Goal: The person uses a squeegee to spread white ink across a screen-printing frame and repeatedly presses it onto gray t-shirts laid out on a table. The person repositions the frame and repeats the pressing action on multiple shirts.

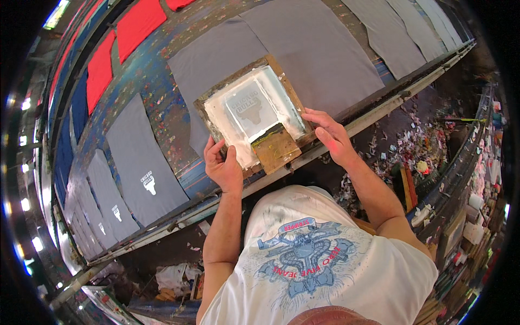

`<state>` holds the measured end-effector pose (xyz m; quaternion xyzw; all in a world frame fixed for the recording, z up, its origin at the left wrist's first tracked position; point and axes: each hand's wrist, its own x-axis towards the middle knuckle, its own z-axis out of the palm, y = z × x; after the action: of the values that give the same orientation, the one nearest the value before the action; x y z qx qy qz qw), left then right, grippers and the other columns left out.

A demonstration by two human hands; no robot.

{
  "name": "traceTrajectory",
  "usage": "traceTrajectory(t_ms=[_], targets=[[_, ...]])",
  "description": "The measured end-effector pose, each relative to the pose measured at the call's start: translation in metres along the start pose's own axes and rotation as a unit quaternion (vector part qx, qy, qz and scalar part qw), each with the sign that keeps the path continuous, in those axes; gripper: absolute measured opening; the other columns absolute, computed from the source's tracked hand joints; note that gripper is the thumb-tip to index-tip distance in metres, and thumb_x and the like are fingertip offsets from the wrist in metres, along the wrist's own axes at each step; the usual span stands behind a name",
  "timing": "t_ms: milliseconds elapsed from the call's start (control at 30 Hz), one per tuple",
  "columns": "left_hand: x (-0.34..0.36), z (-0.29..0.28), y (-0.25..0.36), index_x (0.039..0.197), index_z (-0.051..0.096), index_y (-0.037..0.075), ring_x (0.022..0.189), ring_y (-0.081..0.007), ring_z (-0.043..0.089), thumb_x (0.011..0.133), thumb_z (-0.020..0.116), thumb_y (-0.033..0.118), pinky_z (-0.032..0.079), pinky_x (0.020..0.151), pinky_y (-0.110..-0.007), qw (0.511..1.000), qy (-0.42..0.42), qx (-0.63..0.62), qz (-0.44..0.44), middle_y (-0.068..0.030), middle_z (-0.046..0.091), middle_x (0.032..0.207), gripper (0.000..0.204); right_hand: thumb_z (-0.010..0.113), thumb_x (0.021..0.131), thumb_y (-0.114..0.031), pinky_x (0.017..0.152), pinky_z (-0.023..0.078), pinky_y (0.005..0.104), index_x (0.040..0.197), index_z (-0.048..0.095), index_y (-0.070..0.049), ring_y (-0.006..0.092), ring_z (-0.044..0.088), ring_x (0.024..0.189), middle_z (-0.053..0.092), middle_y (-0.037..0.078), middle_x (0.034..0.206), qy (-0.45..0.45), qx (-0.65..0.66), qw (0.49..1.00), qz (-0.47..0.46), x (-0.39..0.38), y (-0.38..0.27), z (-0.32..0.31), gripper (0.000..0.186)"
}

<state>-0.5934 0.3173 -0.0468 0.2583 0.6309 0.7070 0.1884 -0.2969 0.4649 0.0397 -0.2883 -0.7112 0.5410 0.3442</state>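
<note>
White shirt (379,271): legible red lettering, blue emblem.
Left hand (225,169): grip clamped on screen's edge. Right hand (334,140): fingertips at opposite edge; closure cannot be told.
Wood-framed screen (248,108): bench's (149,81) near edge, over grey panel (211,59); capital lettering, horned-head motif.
Step, as judged: alignment; next move calls for square, level seating.
Printed panel (142,149), leftward: matching white lettering.
Red panels (141,27): toward far edge.

Long paint-flecked table (162,89) beneath flat grey cloths (319,49) and red cloths (142,27)
</note>
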Motion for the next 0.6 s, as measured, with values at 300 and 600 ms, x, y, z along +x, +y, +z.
traceTrajectory(t_ms=[300, 600], targets=[[-0.002, 0.005, 0.006, 0.124, 0.077, -0.002, 0.135, -0.0212, 0.071, 0.094, 0.081, -0.015, 0.057, 0.113, -0.034, 0.999, 0.018, 0.026, -0.044, -0.0241, 0.059, 0.169, 0.033, 0.065, 0.118, -0.029, 0.131, 0.04, 0.046, 0.154, 0.071, -0.002, 0.0321, 0.058, 0.155, 0.067, 0.02, 0.161, -0.006, -0.001, 1.0, 0.006, 0.002, 0.003, -0.008, 0.045], [0.0, 0.007, 0.004, 0.124, 0.078, -0.002, 0.124, -0.014, 0.071, 0.095, 0.084, -0.008, 0.058, 0.105, -0.03, 0.996, 0.019, 0.047, -0.075, -0.0259, 0.059, 0.17, 0.03, 0.066, 0.117, -0.023, 0.129, 0.043, 0.046, 0.156, 0.069, -0.003, 0.032, 0.059, 0.153, 0.067, 0.019, 0.16, -0.011, 0.005, 1.0, 0.028, 0.009, 0.001, -0.009, 0.044]])
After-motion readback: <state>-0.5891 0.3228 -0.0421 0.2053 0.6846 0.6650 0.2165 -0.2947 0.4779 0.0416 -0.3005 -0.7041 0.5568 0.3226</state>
